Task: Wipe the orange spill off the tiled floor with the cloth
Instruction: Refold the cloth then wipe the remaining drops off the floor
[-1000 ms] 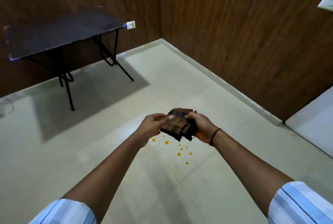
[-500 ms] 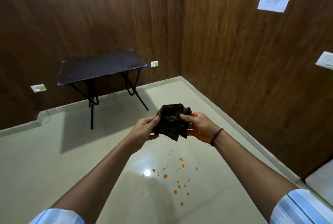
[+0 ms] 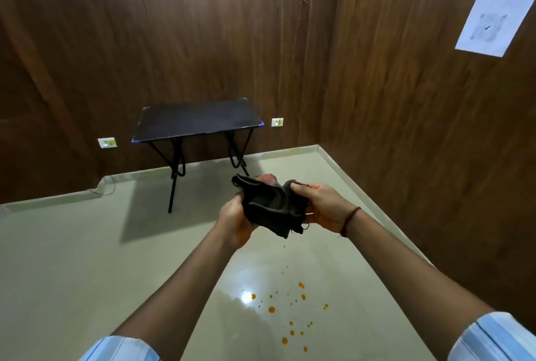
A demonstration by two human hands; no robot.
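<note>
Above the orange spill [image 3: 290, 312], left hand [image 3: 235, 220] and right hand [image 3: 323, 207] grip the dark, apparently crumpled cloth [image 3: 271, 205].

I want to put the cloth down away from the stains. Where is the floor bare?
Bare floor lies left of the orange drops, toward the table, and right of them, toward the wooden wall. It is crowded only where the drops scatter.

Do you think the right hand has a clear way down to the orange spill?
Probably yes: nothing stands between the right hand, gripping the cloth, and the orange spill below, though it hangs well above the floor.
</note>
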